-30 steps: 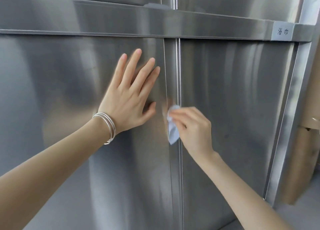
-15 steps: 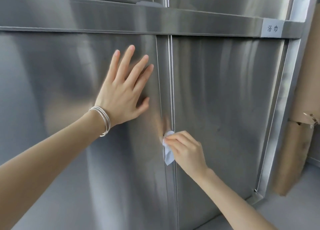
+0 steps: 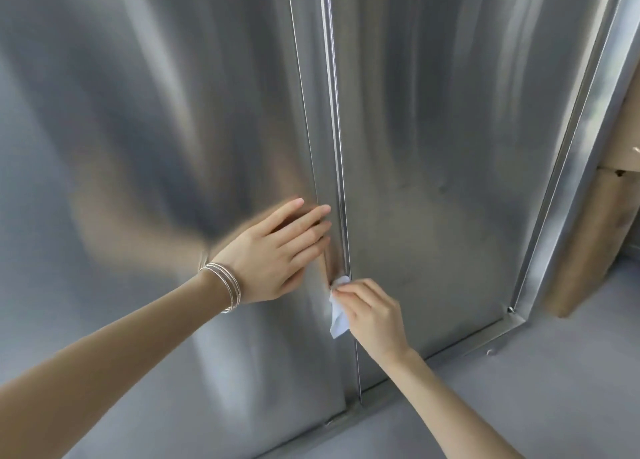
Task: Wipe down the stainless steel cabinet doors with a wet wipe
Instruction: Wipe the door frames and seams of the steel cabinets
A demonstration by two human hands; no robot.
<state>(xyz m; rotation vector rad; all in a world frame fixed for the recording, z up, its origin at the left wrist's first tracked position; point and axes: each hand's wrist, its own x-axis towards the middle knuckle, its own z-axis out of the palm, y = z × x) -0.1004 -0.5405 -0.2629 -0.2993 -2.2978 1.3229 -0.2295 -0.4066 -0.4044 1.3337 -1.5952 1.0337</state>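
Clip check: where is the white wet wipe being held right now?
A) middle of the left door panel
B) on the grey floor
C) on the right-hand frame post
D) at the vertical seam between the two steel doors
D: the right hand pinches the white wet wipe against the vertical seam between the two stainless steel doors, while the left hand lies flat on the left door.

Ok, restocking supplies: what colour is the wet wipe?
The wet wipe is white, faintly bluish, clearest in the head view.
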